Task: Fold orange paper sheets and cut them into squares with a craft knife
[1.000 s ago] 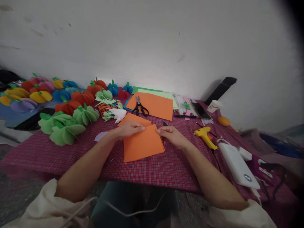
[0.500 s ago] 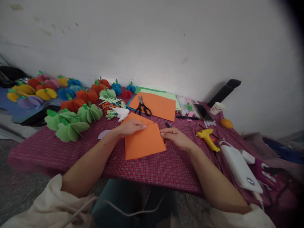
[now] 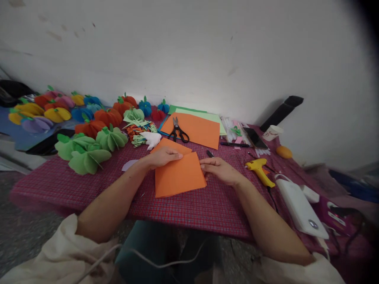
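Observation:
Folded orange paper [image 3: 179, 176] lies at the table's front middle, its layers slightly apart at the right edge. My left hand [image 3: 164, 156] grips its upper left part, thumb on top. My right hand [image 3: 218, 169] pinches the paper's right edge between thumb and fingers. Another orange piece [image 3: 171, 145] shows behind my left hand. Just beyond lie black-handled scissors [image 3: 177, 131] on a large orange sheet [image 3: 201, 132]. A black pen cap or marker [image 3: 210, 153] is near my right fingertips.
Paper pumpkins [image 3: 108, 117] in many colours crowd the left, beside paper scraps [image 3: 140, 132]. On the right are a yellow glue gun [image 3: 260, 171], a white power bank [image 3: 300, 207], a phone [image 3: 254, 138], a paper cup [image 3: 272, 133] and a pen [image 3: 235, 144]. A wall stands behind.
Both hands keep their hold on the orange paper and have barely moved. The view has shifted very slightly.

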`<state>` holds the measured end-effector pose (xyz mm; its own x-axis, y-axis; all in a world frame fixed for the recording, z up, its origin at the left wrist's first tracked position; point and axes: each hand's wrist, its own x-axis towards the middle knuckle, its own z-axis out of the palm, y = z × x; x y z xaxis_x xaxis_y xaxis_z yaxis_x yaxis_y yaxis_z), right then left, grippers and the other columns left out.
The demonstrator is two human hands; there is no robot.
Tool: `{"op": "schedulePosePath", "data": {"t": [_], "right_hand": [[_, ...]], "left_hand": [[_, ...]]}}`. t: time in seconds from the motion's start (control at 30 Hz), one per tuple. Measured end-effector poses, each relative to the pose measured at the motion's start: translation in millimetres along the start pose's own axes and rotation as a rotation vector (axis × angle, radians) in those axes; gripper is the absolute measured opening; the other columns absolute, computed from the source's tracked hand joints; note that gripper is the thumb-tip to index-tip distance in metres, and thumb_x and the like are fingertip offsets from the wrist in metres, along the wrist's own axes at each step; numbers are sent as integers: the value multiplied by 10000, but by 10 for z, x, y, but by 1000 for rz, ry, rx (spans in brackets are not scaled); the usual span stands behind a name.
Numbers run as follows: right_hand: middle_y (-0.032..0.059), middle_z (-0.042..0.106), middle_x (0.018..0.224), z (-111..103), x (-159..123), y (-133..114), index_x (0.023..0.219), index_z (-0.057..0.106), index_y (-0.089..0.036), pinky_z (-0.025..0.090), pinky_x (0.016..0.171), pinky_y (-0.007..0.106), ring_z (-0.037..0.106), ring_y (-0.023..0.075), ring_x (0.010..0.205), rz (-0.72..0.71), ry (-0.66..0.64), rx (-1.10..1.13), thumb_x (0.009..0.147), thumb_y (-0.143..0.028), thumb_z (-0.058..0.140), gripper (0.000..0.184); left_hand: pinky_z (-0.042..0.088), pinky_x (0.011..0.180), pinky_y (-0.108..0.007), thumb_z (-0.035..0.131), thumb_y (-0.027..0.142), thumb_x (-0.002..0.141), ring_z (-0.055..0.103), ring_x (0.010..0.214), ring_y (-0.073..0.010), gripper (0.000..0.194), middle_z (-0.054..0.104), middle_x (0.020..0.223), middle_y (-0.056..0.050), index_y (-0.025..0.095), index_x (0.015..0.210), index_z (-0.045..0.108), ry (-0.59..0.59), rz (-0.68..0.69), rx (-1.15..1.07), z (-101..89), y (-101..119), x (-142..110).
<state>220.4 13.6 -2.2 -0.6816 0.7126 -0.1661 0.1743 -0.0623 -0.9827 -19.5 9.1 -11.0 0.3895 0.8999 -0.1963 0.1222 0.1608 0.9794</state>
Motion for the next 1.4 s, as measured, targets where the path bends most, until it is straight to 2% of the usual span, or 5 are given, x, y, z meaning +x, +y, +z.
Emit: {"op": "schedulePosePath", "data": {"t": [0.17, 0.37, 0.57, 0.9, 1.4], "right_hand": [[11, 664, 850, 24, 52, 49, 1007, 640, -200, 449, 588, 219, 574, 96, 660, -51, 25, -43, 753, -325, 591, 288], [31, 652, 984, 76, 126, 138, 1101, 549, -244, 467, 740, 280, 605, 141, 847, -280, 245, -116, 739, -277, 610, 369], [45, 660, 882, 60, 120, 170, 896, 642, -211, 466, 728, 290, 604, 155, 803, -396, 329, -386, 796, -271, 539, 156], [24, 663, 808, 67, 92, 182, 904, 599, -213, 479, 636, 253, 625, 143, 715, -464, 443, -632, 807, -213, 510, 131], [17, 666, 793, 61, 114, 229, 881, 569, -214, 486, 635, 258, 641, 148, 717, -453, 483, -556, 817, -226, 498, 97]], "left_hand": [[309, 441, -231, 650, 437, 672, 484, 454, -133, 281, 607, 571, -22, 183, 552, 638, -19, 47, 112, 6, -26, 4], [311, 456, -235, 596, 480, 715, 498, 468, -137, 319, 620, 613, -32, 183, 623, 665, -125, 55, 156, 13, -86, 35], [275, 443, -238, 602, 467, 716, 449, 426, -121, 308, 578, 549, -11, 185, 616, 671, -138, 82, 215, 28, -85, 30], [419, 641, -231, 504, 499, 802, 589, 777, -164, 402, 662, 974, -37, 204, 1029, 657, -207, 163, 242, 95, -58, 57], [323, 495, -179, 496, 496, 812, 457, 545, -70, 367, 546, 671, 27, 147, 786, 605, -144, 167, 261, 122, -63, 55]]}}
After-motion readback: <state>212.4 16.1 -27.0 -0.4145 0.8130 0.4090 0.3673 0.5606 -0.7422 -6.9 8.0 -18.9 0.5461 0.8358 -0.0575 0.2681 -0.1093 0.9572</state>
